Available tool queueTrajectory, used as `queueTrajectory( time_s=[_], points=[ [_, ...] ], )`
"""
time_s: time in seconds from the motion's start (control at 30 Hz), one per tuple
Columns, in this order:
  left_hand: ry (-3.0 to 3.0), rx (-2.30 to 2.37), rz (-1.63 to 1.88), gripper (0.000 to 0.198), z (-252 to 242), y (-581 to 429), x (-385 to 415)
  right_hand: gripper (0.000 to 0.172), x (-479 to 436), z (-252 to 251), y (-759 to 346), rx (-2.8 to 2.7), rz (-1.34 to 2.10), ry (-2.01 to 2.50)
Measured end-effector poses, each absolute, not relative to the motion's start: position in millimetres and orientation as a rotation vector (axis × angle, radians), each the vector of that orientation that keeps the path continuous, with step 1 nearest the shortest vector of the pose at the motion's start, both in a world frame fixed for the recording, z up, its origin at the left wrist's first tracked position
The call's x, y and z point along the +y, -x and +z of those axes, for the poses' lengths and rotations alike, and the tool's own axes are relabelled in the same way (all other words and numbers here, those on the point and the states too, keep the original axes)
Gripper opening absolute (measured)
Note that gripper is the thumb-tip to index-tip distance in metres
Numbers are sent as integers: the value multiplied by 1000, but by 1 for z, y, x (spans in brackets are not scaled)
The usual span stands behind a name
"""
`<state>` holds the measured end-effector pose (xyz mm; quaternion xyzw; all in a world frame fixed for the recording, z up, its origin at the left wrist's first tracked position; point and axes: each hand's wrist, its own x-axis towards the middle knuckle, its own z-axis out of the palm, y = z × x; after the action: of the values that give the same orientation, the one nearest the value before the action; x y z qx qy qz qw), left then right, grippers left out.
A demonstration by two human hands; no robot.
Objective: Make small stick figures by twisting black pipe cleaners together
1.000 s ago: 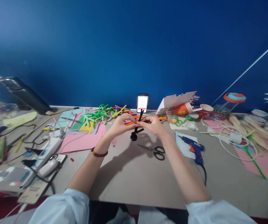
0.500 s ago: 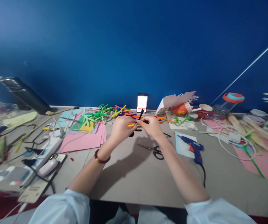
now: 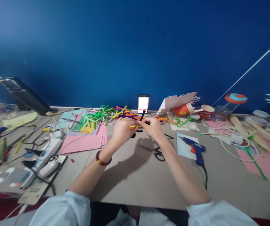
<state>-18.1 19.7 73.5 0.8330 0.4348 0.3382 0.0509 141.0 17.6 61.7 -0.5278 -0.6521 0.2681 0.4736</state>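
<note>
My left hand (image 3: 124,129) and my right hand (image 3: 151,127) meet above the table, fingertips pinched together. Between them is a black pipe cleaner (image 3: 142,115), one end sticking up in front of a lit phone (image 3: 143,103). A dark fuzzy bit (image 3: 133,136) shows beneath my left fingers; whether it belongs to the same piece I cannot tell. Orange pipe cleaners (image 3: 164,119) lie just behind the hands, and a short black piece (image 3: 139,131) lies below them. Scissors (image 3: 157,153) with black handles rest on the table nearer me, under my right forearm's inner side.
A blue glue gun (image 3: 197,150) lies on light blue paper at the right, its cord running towards me. Green pipe cleaners (image 3: 91,118) and pink paper sheets (image 3: 83,142) are to the left. Further left is a power strip (image 3: 40,160) with cables. An orange paper cup (image 3: 183,110) lies at the back.
Almost nothing differs. Both hands stay pinched at the same spot, with the upright black end shifted very slightly to the right.
</note>
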Motion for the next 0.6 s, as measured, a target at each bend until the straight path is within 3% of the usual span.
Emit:
queueTrajectory(
  time_s=[0.27, 0.6],
  points=[
    [-2338, 1353, 989, 17, 76, 20, 19, 26, 19, 59, -139, -1563, 688, 1262],
    [-1584, 1077, 1107, 22, 68, 17, 30, 25, 24, 55, -136, -1485, 735, 1200]
  ],
)
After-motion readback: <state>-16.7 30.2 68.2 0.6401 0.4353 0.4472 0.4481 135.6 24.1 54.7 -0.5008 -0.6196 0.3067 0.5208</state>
